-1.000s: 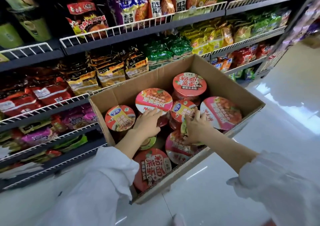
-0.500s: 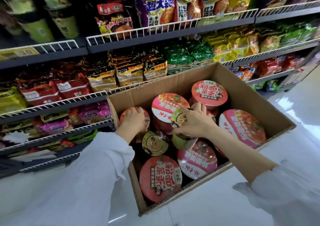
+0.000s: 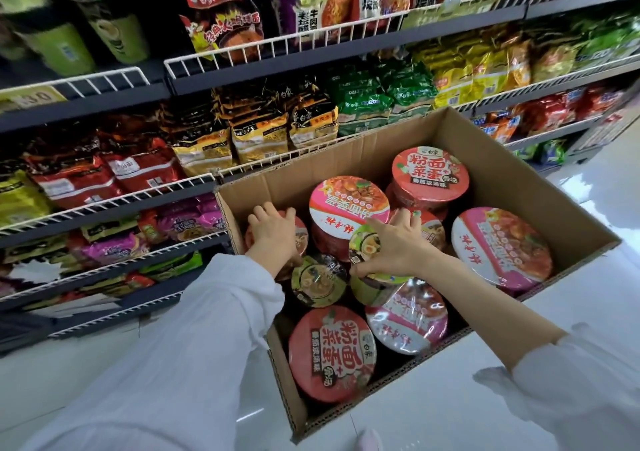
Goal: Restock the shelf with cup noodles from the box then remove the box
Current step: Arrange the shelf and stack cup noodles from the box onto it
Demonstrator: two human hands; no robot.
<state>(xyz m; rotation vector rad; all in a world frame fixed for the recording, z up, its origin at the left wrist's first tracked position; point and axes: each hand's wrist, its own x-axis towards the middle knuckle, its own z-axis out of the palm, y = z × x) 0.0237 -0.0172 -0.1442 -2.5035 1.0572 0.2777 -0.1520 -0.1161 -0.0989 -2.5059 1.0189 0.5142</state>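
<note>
We reach both arms down into the open cardboard box (image 3: 502, 173), which sits on the white floor just in front of the wire-fronted shelf (image 3: 138, 194) of bagged noodles. Our left hand (image 3: 273, 234), wrist bent and fingers spread, lies palm-down over a red-lidded cup (image 3: 300, 234) in the box's corner nearest the shelf; the fingers drape its lid, though we cannot tell whether they grip it. Our right hand (image 3: 398, 246) reaches in from the side away from the shelf, forearm bare below a pushed-up white sleeve (image 3: 571, 391), thumb and fingers clamped on the rim of a tilted green cup (image 3: 367, 260) at the middle of the box. Around it lie more cup noodles, a dark-lidded cup (image 3: 318, 279) just beside it toward the left hand.
</note>
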